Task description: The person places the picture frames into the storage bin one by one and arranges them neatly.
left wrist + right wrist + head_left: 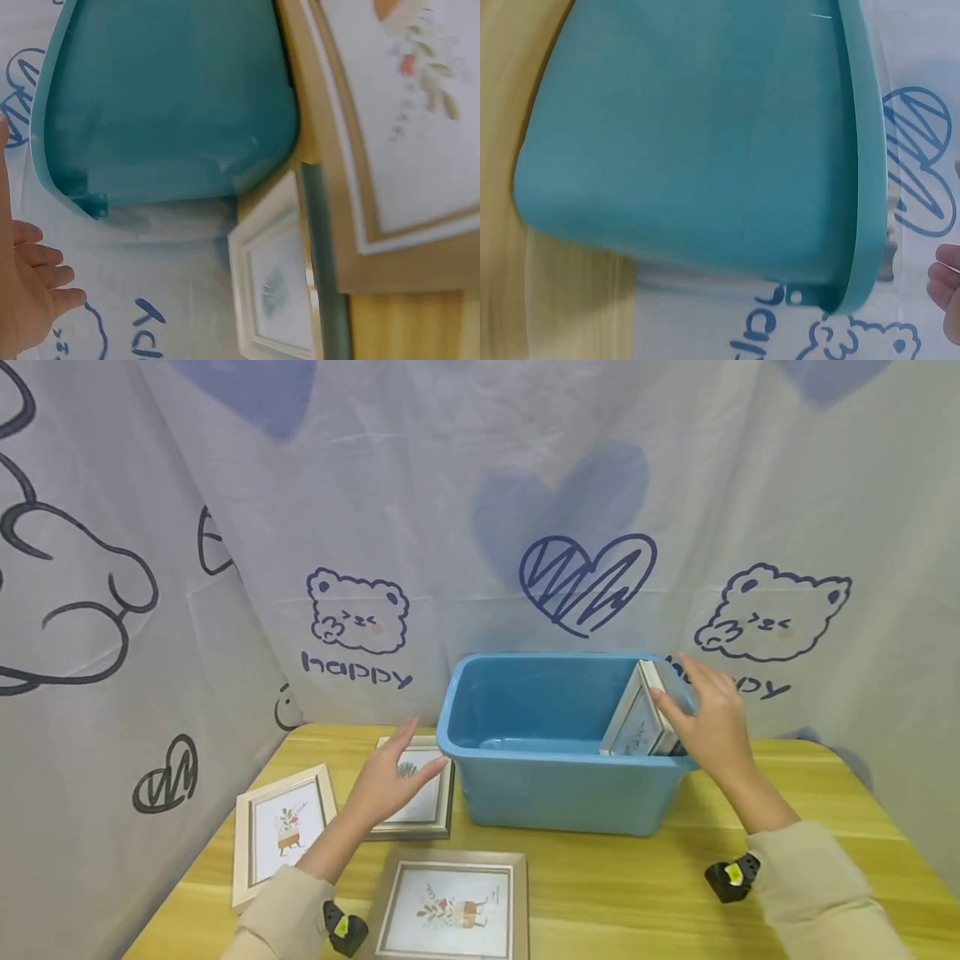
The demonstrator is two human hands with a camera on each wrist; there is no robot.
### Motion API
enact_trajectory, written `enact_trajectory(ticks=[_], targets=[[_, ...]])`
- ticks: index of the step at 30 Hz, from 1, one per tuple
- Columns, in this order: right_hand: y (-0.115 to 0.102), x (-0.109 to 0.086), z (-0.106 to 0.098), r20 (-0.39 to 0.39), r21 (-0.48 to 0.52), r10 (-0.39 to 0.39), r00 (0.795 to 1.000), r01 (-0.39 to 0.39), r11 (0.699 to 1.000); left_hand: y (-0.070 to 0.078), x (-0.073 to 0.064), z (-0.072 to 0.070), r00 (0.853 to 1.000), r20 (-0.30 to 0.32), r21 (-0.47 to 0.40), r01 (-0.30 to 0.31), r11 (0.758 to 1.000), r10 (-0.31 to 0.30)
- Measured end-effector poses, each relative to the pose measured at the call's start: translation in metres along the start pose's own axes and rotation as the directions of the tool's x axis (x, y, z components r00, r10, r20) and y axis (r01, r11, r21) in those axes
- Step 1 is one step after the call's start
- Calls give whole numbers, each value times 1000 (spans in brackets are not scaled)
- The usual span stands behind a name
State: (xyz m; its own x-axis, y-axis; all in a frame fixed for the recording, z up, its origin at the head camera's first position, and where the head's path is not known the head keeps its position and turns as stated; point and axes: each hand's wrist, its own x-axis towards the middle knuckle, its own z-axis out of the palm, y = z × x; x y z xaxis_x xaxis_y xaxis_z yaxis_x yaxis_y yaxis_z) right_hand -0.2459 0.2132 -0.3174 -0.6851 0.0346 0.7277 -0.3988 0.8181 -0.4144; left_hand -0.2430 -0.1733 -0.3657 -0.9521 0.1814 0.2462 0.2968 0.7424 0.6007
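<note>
A blue plastic bin (pixel 555 793) stands on the table, with picture frames (pixel 637 714) leaning together inside its right end. Over that end is my right hand (pixel 712 714), its thumb and fingers spread apart and the thumb overlapping the frames' upper edge in the head view. Only a few fingertips of it (pixel 946 281) show in the right wrist view, off the rim. My left hand (pixel 386 781) is spread beside the bin's left rim, holding nothing. Beneath it lies a frame with a green plant print (pixel 431 797), partly covered by the hand.
Left on the wooden table (pixel 600 893) lies a cream frame with a potted-plant print (pixel 288 827). Another wood-toned frame (pixel 450 906) lies at the front, cut off by the view's lower edge. A printed curtain (pixel 465 527) hangs right behind the bin.
</note>
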Motion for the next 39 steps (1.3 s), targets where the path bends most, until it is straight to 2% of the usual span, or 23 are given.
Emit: enact_trajectory(ticks=[5,10,16,21,24,27,32,37,39], targets=[[6,-2,-11,91,-35,16,996,-12,999,-15,-12,1,1000,-23,-13,6,1000,-7],[16,-5,-19,174,-45,70,982,-63,997,-27,-25,5,998,-62,-22,2,1000,-3],[30,-6,-29,332,-74,128,934,-109,991,-37,-38,10,995,-62,-38,78,996,-81],[39,-5,-34,435,-131,127,892,-76,988,-44,-48,12,987,-66,-85,139,987,-144],[43,-5,-35,471,-151,108,876,-40,988,-49,-55,17,982,-81,-137,156,978,-168],[47,-6,-37,501,-167,107,859,-26,986,-55,-62,24,973,-82,-206,194,959,-215],[49,-7,-38,541,-187,110,834,-8,982,-62,-73,32,948,-88,-303,267,915,-306],[51,-9,-37,571,-188,110,814,-1,982,-64,-82,37,929,-93,-332,311,890,-359],[52,-10,-37,590,-190,124,798,-12,982,-65,-86,39,920,-86,-337,334,880,-382]])
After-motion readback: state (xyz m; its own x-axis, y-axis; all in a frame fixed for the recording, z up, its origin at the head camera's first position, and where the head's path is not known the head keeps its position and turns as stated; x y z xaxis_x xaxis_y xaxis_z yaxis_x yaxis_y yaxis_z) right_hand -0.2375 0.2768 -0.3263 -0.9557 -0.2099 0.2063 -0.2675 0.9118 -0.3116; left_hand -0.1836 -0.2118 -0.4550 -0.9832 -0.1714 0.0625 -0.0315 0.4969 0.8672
